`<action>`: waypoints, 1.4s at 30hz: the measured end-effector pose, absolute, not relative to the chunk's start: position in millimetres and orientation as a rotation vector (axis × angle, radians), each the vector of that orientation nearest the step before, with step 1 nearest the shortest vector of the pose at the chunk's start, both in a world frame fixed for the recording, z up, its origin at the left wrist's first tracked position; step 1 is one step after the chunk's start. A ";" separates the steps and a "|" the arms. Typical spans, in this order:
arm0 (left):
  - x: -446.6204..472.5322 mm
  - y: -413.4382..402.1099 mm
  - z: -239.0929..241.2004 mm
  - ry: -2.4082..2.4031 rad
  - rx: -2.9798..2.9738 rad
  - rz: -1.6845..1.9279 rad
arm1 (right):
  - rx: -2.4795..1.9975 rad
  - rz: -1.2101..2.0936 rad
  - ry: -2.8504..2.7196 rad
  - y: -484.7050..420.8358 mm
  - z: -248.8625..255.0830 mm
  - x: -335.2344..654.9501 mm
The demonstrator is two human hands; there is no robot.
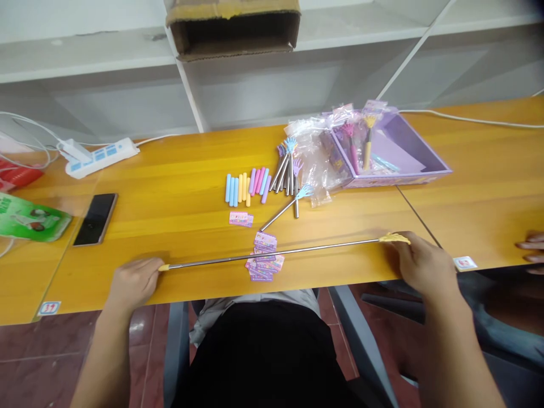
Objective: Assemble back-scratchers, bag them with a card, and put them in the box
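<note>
A telescopic back scratcher (293, 250) stretches at full length across the front of the table. My left hand (135, 281) is closed around its yellow handle end, most of which the fingers hide. My right hand (419, 262) grips the yellow claw head at the other end. Beneath the rod lies a loose pile of small purple and pink cards (264, 266). Farther back are blue, yellow, pink and purple handle sleeves (247, 187) in a row. Beside them several metal rods with claw heads (289, 164) are bunched together, and one with a blue claw (284, 209) lies apart.
A purple box (395, 179) holds bagged back scratchers, with clear plastic bags (317, 153) against its side. To the left are a phone (96, 219), a power strip (102, 158) and a green packet (32, 218). Another person's hand (533, 246) shows at the right edge.
</note>
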State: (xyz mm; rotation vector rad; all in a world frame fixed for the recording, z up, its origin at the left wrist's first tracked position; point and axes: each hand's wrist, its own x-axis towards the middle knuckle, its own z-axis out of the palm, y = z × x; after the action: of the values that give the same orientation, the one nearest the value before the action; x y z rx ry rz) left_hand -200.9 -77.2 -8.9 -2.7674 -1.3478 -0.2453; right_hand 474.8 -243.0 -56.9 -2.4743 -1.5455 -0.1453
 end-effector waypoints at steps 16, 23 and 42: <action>-179.8 -73.8 -21.1 -1.495 -2.692 -0.266 | -2.484 0.045 -1.328 -230.4 -54.3 464.3; -178.5 -74.0 -21.7 -1.501 -2.674 -0.274 | -2.473 0.078 -1.321 -231.8 -53.7 464.2; -152.1 -98.3 -15.4 -1.270 -2.666 -0.367 | -2.630 -0.136 -1.405 -218.6 -55.1 420.5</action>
State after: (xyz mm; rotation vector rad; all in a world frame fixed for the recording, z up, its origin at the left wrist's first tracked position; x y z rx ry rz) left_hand -152.1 -98.3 -15.4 -2.6659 -1.2697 -0.3674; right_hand 420.5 -218.6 -55.1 -2.6298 -1.4048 -0.1362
